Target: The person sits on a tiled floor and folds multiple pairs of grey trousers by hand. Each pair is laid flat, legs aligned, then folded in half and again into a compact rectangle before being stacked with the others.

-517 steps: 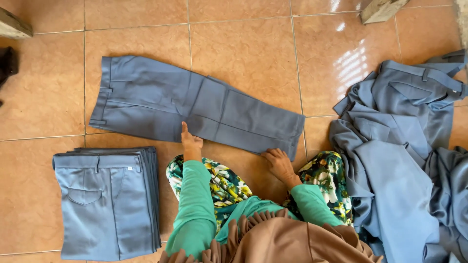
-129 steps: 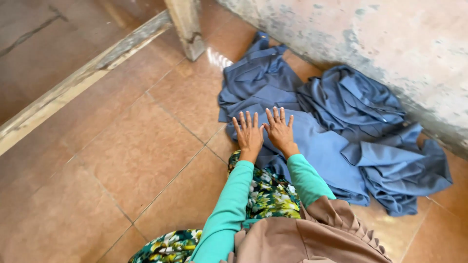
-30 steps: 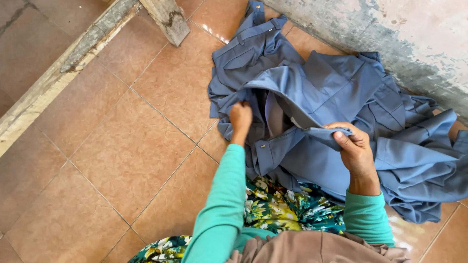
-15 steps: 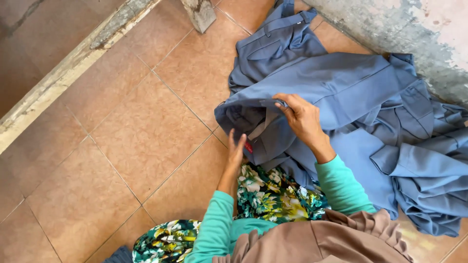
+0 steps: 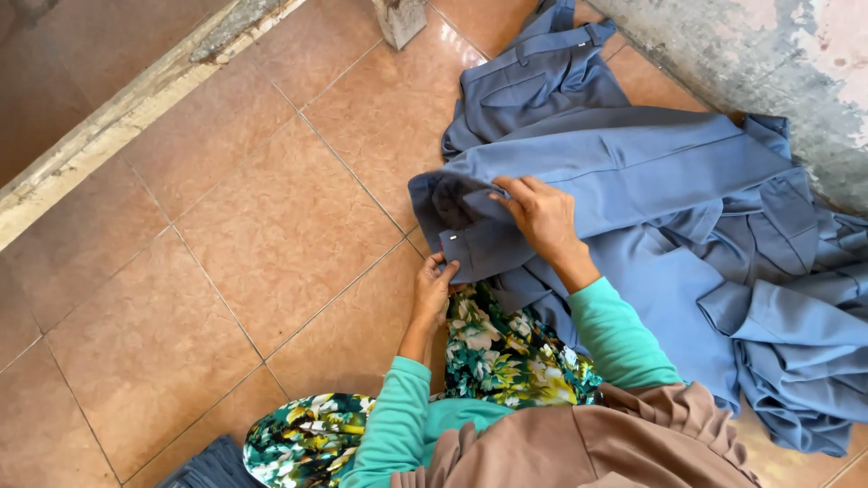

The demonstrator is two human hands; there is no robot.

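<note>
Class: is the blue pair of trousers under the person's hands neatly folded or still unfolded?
Unfolded: the trousers lie spread and rumpled; the left hand and right hand grip the waistband.

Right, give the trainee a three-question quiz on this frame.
1. True or false: both hands grip the waistband of the blue-grey trousers.
2. Which hand is nearer the garment's opening: A) left hand, B) right hand?
3. Fill in: the heap of blue garments lies on the tiled ____ beside a wall.

Key: 1 true. 2 B. 3 floor.
</note>
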